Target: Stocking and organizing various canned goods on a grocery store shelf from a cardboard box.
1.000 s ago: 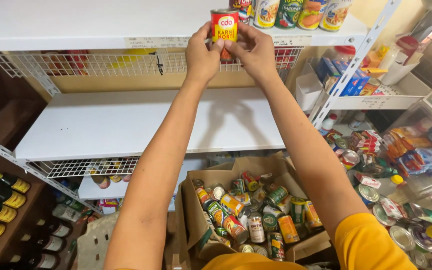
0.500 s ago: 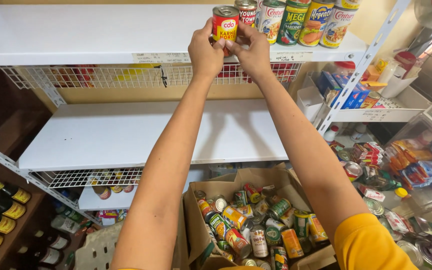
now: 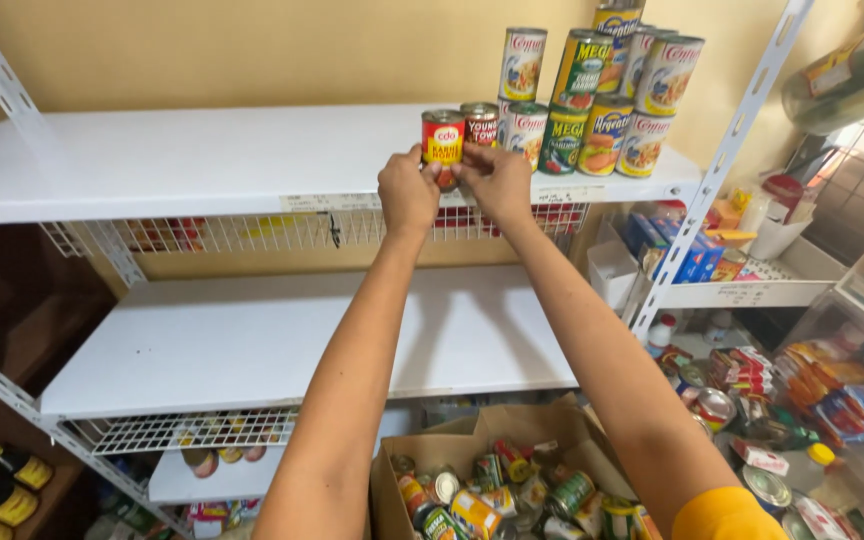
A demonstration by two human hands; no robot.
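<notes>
Head view shows the left hand (image 3: pixel 407 190) and right hand (image 3: pixel 495 180) both pinching a small red-labelled metal can (image 3: pixel 442 140) standing on the white upper shelf (image 3: pixel 202 165), best kept upright and snug beside the neighbouring row of tins (image 3: pixel 572 130).

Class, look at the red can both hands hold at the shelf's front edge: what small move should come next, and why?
Probably slide the red can back beside the neighbouring can and let go. Left hand and right hand grip it at the top shelf front edge, ahead of the row.
</notes>
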